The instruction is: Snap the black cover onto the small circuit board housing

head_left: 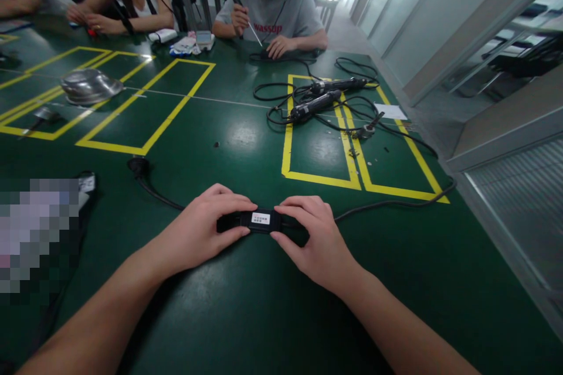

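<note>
At the lower centre of the frame, a black inline cord box (266,228) with a white label (261,218) lies between the left hand (197,227) and the right hand (323,240). Each grip is closed on one end of it, thumb at the near edge and fingers at the far edge. Whether the box rests on the green counter (246,310) or is raised slightly cannot be told.

Assessment: the housing appears to be rigid plastic, probably light, and smooth enough to slide under a loose pinch. The black cord (396,205), curving away at right, looks flexible and may tug on the box. A black plug (138,165) lies left of centre and would likely add some drag. Recommended hold: the housing's long edges near both ends, sparing the label and the cord exits, likely the weakest points.
</note>
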The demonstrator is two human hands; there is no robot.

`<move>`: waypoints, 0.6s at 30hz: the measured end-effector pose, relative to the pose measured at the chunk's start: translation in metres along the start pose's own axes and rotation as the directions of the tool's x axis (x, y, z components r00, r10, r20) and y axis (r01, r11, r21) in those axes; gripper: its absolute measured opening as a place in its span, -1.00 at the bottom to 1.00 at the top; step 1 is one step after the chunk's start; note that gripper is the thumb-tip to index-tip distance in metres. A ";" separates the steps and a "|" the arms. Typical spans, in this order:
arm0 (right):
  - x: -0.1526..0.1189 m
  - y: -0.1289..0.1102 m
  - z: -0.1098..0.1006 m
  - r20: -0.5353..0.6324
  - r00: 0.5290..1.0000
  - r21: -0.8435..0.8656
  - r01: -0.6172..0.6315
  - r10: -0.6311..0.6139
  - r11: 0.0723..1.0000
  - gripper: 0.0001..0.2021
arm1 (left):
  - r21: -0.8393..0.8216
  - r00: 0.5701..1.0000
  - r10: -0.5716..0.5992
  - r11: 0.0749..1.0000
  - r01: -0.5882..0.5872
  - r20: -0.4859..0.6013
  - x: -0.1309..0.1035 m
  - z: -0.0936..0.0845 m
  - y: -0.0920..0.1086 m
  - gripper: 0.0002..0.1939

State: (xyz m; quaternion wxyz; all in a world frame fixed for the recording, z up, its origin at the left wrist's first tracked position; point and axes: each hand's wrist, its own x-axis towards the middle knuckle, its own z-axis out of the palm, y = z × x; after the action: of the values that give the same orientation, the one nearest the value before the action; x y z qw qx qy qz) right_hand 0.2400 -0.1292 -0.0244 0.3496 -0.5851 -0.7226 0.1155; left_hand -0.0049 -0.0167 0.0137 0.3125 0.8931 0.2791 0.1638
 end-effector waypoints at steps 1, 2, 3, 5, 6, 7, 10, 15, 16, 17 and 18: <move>0.000 0.001 0.001 0.003 1.000 -0.001 -0.006 0.006 1.000 -0.68 | 0.000 1.000 0.000 1.000 0.000 0.000 0.000 0.001 -0.001 -0.67; 0.000 0.001 0.001 0.009 1.000 -0.001 -0.013 0.013 1.000 -0.68 | -0.002 1.000 -0.002 1.000 0.002 0.000 0.000 0.001 -0.001 -0.68; 0.000 0.001 0.001 0.016 1.000 -0.004 -0.017 0.018 1.000 -0.67 | -0.005 1.000 -0.006 1.000 0.006 0.000 0.000 0.002 -0.002 -0.68; 0.000 0.000 0.001 0.018 1.000 -0.014 -0.016 0.016 1.000 -0.66 | -0.008 1.000 -0.019 1.000 0.019 0.005 0.000 0.003 -0.002 -0.68; 0.000 0.000 0.001 0.015 1.000 -0.021 -0.011 0.012 1.000 -0.66 | -0.007 1.000 -0.027 1.000 0.027 0.006 0.000 0.003 -0.002 -0.67; -0.001 -0.001 0.002 0.012 1.000 -0.027 -0.007 0.007 1.000 -0.66 | -0.005 0.999 -0.038 0.999 0.038 0.007 0.000 0.003 -0.002 -0.67; -0.001 -0.003 0.002 0.016 1.000 -0.036 -0.002 0.003 0.999 -0.70 | -0.005 0.997 -0.072 0.997 0.072 0.010 0.000 0.003 0.001 -0.68; -0.001 -0.003 0.001 0.034 0.999 -0.001 -0.033 0.033 0.999 -0.65 | -0.073 0.988 -0.157 0.985 0.156 -0.009 0.000 0.001 0.004 -0.60; -0.001 -0.003 0.001 0.025 0.998 0.013 -0.052 0.052 0.999 -0.59 | -0.081 0.983 -0.180 0.981 0.177 -0.028 0.000 0.001 0.003 -0.59; -0.001 -0.002 0.001 0.012 0.997 0.028 -0.072 0.072 0.997 -0.53 | -0.069 0.977 -0.204 0.977 0.200 -0.060 0.001 0.002 0.002 -0.61; -0.001 -0.002 0.001 -0.002 0.996 0.043 -0.090 0.090 0.995 -0.50 | -0.038 0.968 -0.228 0.974 0.225 -0.106 0.002 0.002 -0.001 -0.64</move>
State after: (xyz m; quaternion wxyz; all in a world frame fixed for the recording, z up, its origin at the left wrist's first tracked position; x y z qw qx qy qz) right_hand 0.2380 -0.1307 -0.0242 0.3580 -0.6098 -0.6920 0.1454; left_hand -0.0027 -0.0161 0.0118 0.3246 0.8410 0.3940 0.1795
